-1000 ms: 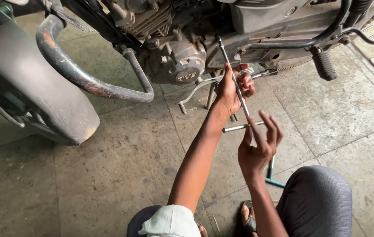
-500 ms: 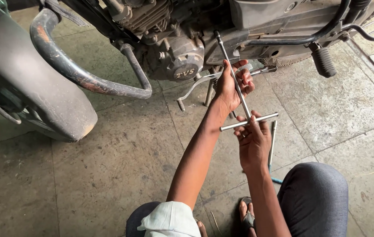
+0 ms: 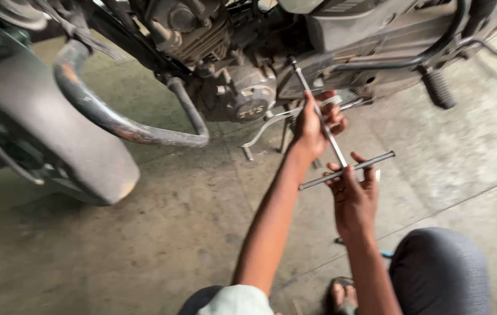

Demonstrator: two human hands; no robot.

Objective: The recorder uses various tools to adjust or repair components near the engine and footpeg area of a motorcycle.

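While left hand (image 3: 312, 125) steadies shaft — right hand (image 3: 353, 195) grips T-wrench (image 3: 342, 169).

Left hand (image 3: 317, 123): arm stretched forward, fingers closed in a grip. Right hand (image 3: 353, 192): nearer, fingers curled closed.

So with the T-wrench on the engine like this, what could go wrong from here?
The left hand only steadies the long shaft partway along, so the tip may slip off the engine fastener. The right hand grips the crossbar near its middle, so a slip could throw the knuckles toward the footpeg. The view is blurred, so tip seating is uncertain.
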